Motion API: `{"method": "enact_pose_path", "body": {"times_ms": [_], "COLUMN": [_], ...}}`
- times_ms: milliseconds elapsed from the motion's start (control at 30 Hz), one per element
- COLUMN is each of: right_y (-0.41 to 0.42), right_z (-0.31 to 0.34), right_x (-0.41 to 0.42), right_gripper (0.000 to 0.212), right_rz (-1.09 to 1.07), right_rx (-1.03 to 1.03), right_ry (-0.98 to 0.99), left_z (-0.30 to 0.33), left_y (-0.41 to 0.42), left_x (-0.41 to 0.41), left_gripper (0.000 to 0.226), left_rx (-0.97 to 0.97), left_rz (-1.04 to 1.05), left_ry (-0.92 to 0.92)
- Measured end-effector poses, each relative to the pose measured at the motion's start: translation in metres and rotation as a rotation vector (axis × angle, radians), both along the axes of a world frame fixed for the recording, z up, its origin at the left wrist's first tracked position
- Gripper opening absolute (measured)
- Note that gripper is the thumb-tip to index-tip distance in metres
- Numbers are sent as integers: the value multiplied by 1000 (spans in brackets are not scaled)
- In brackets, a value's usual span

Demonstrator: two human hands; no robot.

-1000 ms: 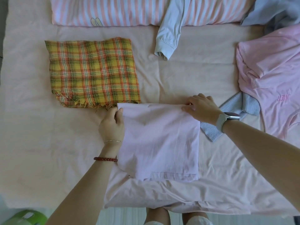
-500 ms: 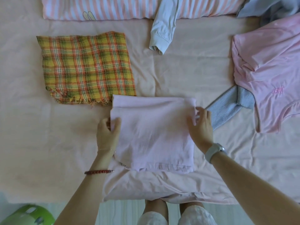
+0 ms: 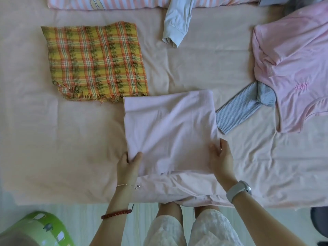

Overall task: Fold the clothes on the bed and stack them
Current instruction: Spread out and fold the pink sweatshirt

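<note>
I pinch the folded pink shirt, just below-right of the plaid cloth, left hand and right hand at its near corners; lifting unevenly could spill the fold open.

One head-worn camera is looking almost straight down onto the bed from above its near edge, with the wearer standing at that edge; knees and a strip of floor are showing at the bottom of the frame. It is facing across the mattress toward the striped pillow, which is lying cut off by the top border. The lens is sitting close, about arm's reach above the bedding, so both forearms are entering from the lower corners. Being wide-angle, it is bending the bed's edges slightly. There is only this single view, so no overlap with another camera is occurring.
</note>
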State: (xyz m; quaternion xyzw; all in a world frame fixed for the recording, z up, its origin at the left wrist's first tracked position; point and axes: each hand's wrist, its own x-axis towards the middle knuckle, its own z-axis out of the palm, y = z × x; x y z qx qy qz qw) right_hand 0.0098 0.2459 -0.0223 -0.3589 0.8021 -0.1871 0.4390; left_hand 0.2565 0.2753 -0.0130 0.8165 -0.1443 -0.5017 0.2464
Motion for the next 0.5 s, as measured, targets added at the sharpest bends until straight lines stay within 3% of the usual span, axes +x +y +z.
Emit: {"method": "enact_pose_path", "body": {"times_ms": [67,133,267,367,500], "right_y": [2,5,19,36,38], "right_z": [-5,-6,-7,-17,-24], "right_x": [-8,-11,-6,-12,-30], "right_gripper": [37,42,37,37,47], "right_rz": [-20,57,569,995,1127], "right_rx": [101,145,-312,-464,-512], "right_ry": [61,195,469,554,594], "left_z": [-10,-15,-8,-2,0], "left_y": [10,12,1,1,8], "left_x": [2,3,4,3,2], "left_gripper": [25,28,31,32,36], "left_rx": [200,244,68,-11,-86], "left_rz": [-56,-81,-63,-64,-143], "left_ry": [123,132,35,-14,-122]}}
